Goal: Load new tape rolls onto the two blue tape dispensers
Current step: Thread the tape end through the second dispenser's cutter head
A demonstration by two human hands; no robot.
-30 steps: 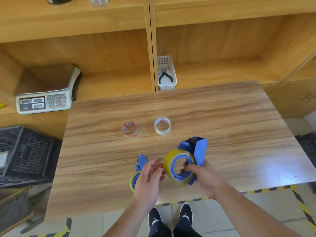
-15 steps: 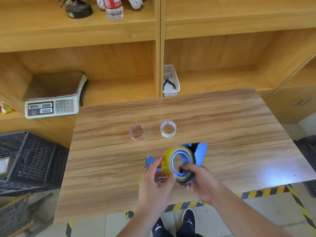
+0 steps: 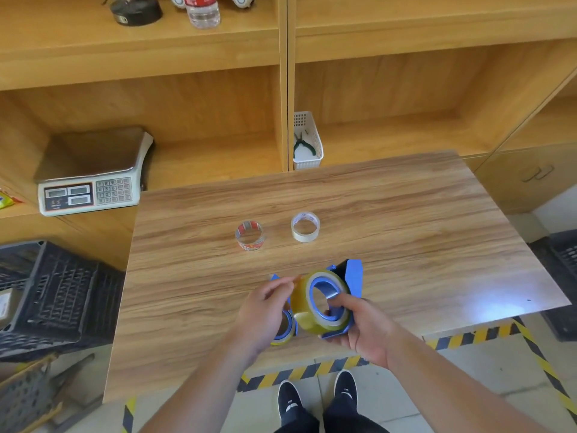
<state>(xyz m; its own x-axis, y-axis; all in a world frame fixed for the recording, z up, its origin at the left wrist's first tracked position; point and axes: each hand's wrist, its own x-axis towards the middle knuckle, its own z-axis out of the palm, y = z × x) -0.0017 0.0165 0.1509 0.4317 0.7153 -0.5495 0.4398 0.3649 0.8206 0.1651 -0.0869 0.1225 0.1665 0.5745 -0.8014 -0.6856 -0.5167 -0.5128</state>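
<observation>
Second dispenser (image 3: 285, 326) mostly hidden behind left hand (image 3: 265, 310); we see only blue tip and yellow roll edge. Held dispenser (image 3: 352, 276) partly covered by roll (image 3: 315, 307) and right hand (image 3: 362, 323). Bottle (image 3: 203, 10) and dark object (image 3: 135, 9) on top shelf cut by upper edge. Scale (image 3: 90, 182) display too blurred for us to read.

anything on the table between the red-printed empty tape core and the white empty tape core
Nothing: in the head view only bare wood-grain table shows between the red-printed empty tape core and the white empty tape core, which stand apart.
</observation>
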